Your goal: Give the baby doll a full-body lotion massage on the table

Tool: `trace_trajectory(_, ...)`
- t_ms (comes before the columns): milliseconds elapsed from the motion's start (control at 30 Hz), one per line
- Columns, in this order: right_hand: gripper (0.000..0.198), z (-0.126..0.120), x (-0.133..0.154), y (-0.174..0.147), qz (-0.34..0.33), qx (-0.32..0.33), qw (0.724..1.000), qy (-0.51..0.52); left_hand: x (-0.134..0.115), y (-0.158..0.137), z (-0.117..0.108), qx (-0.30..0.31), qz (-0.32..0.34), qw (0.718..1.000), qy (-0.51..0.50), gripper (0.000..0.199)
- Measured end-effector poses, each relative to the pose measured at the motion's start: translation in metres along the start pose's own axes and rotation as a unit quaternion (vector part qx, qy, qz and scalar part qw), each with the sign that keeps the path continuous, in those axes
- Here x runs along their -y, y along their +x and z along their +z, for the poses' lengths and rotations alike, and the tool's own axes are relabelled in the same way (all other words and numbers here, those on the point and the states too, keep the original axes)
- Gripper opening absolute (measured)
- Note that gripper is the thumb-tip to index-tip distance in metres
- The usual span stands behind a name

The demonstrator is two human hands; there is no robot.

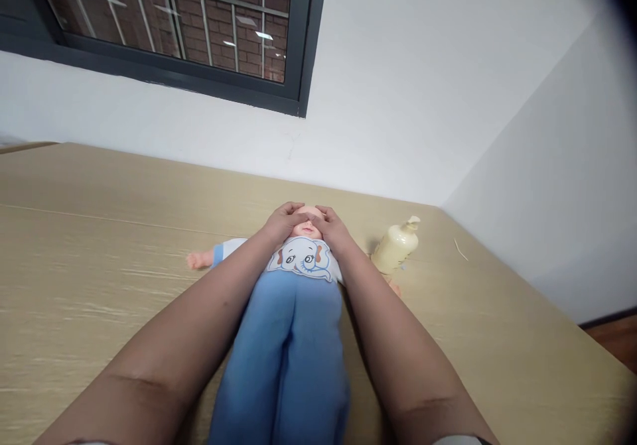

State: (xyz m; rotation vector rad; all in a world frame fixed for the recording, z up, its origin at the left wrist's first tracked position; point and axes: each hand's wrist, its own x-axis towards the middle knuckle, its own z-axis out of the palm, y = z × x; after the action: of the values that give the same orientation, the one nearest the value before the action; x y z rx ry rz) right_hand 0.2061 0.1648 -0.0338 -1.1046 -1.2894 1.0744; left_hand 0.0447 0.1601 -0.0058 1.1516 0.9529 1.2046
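Observation:
A baby doll [293,319] lies on its back on the table, in blue trousers and a white top with an elephant face on the chest. My left hand [284,223] cups one side of the doll's head [307,228], and my right hand [332,227] cups the other. Both thumbs lie across the upper face, hiding the eyes; the mouth shows below them. The doll's bare hand [200,259] sticks out at the left, past a blue cuff. Its other hand is mostly hidden behind my right forearm.
A pale yellow pump bottle [397,246] stands on the wooden table [99,286], right of my right hand. Farther right lies a thin pale strip [460,250]. A white wall [378,100] and a dark-framed barred window [199,27] rise behind the table.

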Motion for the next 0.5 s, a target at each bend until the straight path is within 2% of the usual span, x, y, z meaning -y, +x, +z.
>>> trace_trajectory(133,0.049,0.002,-0.001,0.002,0.006,-0.013,1.000,-0.009,0.003,0.003,0.000,-0.002,-0.003,1.000,0.009,0.046)
trace_trajectory(300,0.046,0.003,0.005,-0.004,0.050,0.009,0.993,0.102,0.004,0.003,-0.001,0.002,-0.002,1.000,-0.009,0.041)
trace_trajectory(500,0.058,-0.008,0.009,-0.010,0.103,0.039,0.983,0.149,0.010,0.008,-0.007,0.018,-0.027,0.996,-0.082,0.046)
